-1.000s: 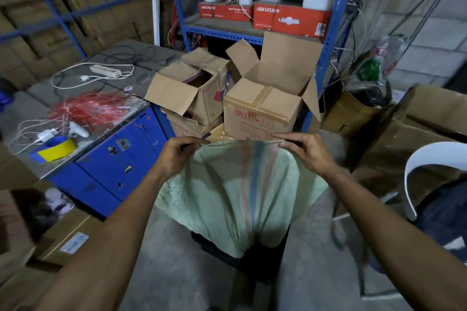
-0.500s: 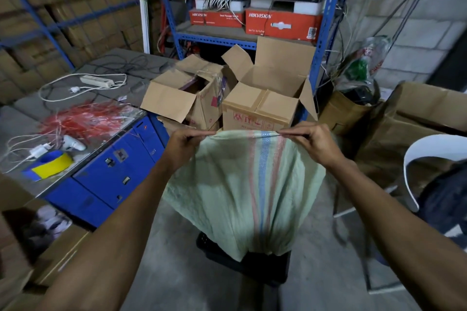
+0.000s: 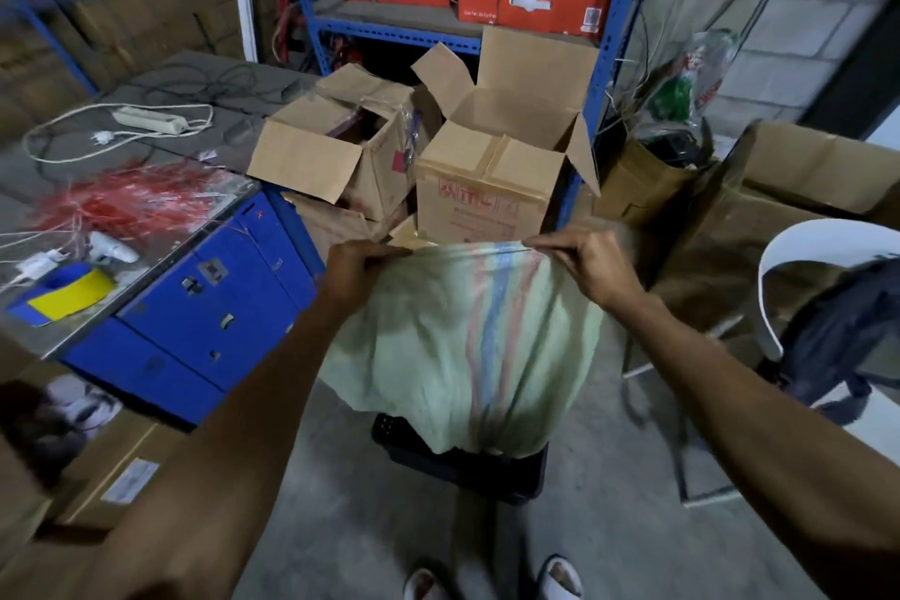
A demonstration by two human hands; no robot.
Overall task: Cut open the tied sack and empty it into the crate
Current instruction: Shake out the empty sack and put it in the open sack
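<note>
Raised a little since a second ago, the sack (image 3: 458,346) hangs upside down, its upper edge now level with the carton (image 3: 482,205) behind. Left hand (image 3: 358,270) and right hand (image 3: 591,266) each pinch that edge, pulled taut between them. Lower end drapes into the black crate (image 3: 467,473) on the floor. Blue cabinet (image 3: 195,307) stands left.

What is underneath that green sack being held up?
Under the sack, held by the left hand and right hand, sits a black crate on the floor. Only the crate's near wall and corners show; the sack covers its inside, so any contents are hidden.
</note>
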